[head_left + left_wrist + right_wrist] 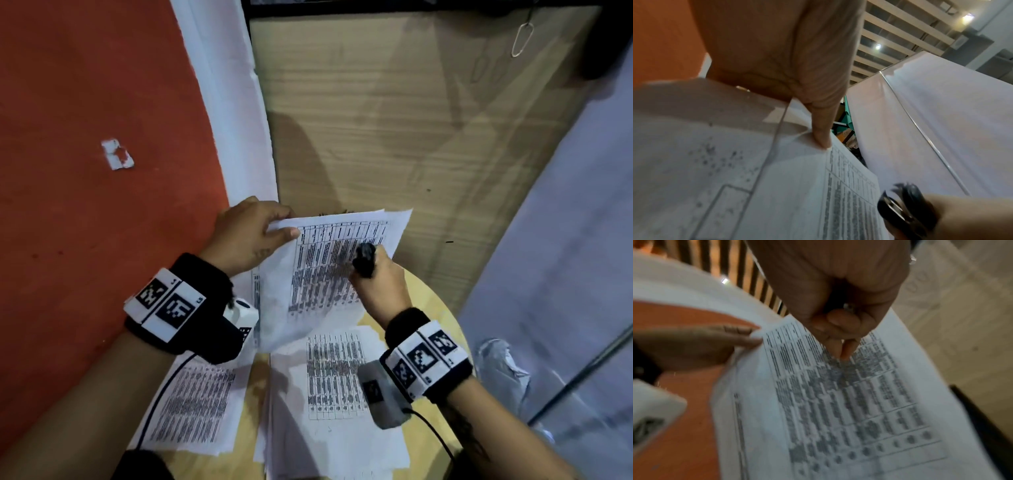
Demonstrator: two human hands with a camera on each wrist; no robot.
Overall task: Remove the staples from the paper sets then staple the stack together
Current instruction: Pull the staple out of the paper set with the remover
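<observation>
A printed paper set (329, 267) is lifted off the round table, its table-filled page facing me. My left hand (284, 228) pinches its upper left corner, thumb on top, the other fingers hidden behind the sheets. In the left wrist view the thumb (822, 131) presses that paper set (797, 186) at the corner. My right hand (373, 263) grips a black staple remover (364, 258) over the upper right part of the page. The staple remover (902, 209) shows its metal jaws there. In the right wrist view my curled fingers (838, 324) touch the paper set (838, 402). No staple is visible.
More printed sheets lie on the round wooden table (442, 308): one at the left (195, 404), a pile in the middle (335, 377). Beyond is a wood-grain surface (376, 120) with small dark bits (448, 242). An orange surface (85, 205) is left, a pale partition (565, 240) right.
</observation>
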